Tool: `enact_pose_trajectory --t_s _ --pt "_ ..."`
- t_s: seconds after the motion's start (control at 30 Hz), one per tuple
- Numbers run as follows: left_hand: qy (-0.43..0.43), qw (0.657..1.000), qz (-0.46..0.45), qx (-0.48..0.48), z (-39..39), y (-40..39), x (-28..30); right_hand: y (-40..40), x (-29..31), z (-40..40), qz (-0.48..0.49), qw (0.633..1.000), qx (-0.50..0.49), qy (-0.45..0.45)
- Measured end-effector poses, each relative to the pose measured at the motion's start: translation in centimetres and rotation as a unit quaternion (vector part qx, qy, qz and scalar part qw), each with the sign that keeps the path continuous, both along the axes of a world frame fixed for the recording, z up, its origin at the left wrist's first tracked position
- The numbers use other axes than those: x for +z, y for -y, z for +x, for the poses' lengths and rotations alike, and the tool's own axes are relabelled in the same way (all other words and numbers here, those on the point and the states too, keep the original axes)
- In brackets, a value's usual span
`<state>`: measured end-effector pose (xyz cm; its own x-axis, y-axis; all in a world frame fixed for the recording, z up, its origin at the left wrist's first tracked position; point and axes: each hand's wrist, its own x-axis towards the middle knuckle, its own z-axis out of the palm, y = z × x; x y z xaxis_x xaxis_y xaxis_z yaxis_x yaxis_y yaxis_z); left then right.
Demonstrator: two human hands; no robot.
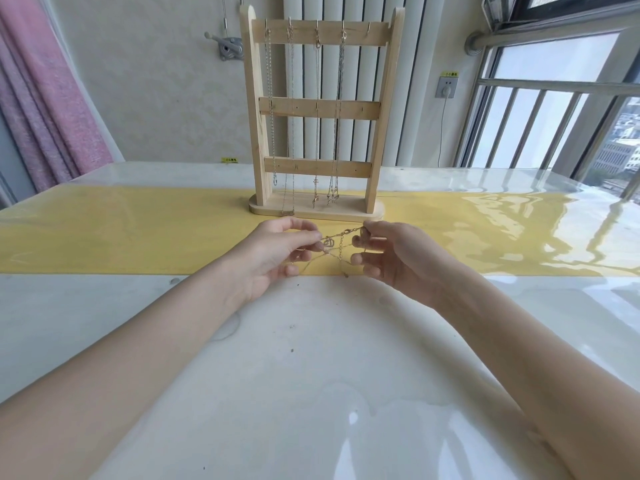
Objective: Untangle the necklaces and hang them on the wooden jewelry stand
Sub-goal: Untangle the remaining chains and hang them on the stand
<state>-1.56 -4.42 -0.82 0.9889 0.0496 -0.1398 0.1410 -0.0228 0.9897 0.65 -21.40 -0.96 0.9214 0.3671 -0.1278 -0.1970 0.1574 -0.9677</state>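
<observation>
The wooden jewelry stand (316, 112) stands on the desk (138, 306), behind both hands; four necklaces (317, 116) hang on it.

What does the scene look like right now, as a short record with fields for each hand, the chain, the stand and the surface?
left hand: pinches one end of the gold necklace
right hand: pinches the other end
gold necklace: stretched between both hands, strands crossing, above the yellow runner
wooden jewelry stand: upright on the runner, behind the hands
hung necklaces: four on the top bar's hooks
free hook: rightmost, top bar
</observation>
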Motion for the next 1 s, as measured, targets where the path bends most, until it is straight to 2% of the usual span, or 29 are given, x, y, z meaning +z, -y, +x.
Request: enact_pose_trajectory --t_s 0.1,0.23,0.47,0.7,0.83,0.9,1.0 --pt "-0.013 1.000 -0.015 -0.006 -0.1 0.1 0.0 0.0 -0.1 0.1 0.017 0.999 0.011 -0.041" --pt "-0.014 1.000 -0.019 -0.011 -0.1 0.1 0.1 0.1 -0.4 0.1 0.003 0.999 0.017 -0.042" --pt "0.028 0.992 0.118 -0.021 -0.3 0.1 0.2 0.2 -0.5 0.2 -0.006 0.999 0.030 -0.031" --pt "0.042 0.984 0.167 -0.043 -0.4 0.1 0.2 0.2 -0.3 0.0 -0.033 0.999 0.040 0.016" --pt "0.075 0.982 0.173 -0.008 0.0 -0.2 0.2 0.2 -0.2 0.1 -0.014 0.998 0.049 0.033" --pt "0.095 0.972 0.213 0.007 0.3 -0.5 -0.2 0.3 -0.3 0.0 -0.067 0.996 0.042 0.047" --pt "0.109 0.952 0.286 0.007 0.4 -0.7 -0.7 0.1 -0.8 0.0 -0.210 0.971 -0.004 0.110"
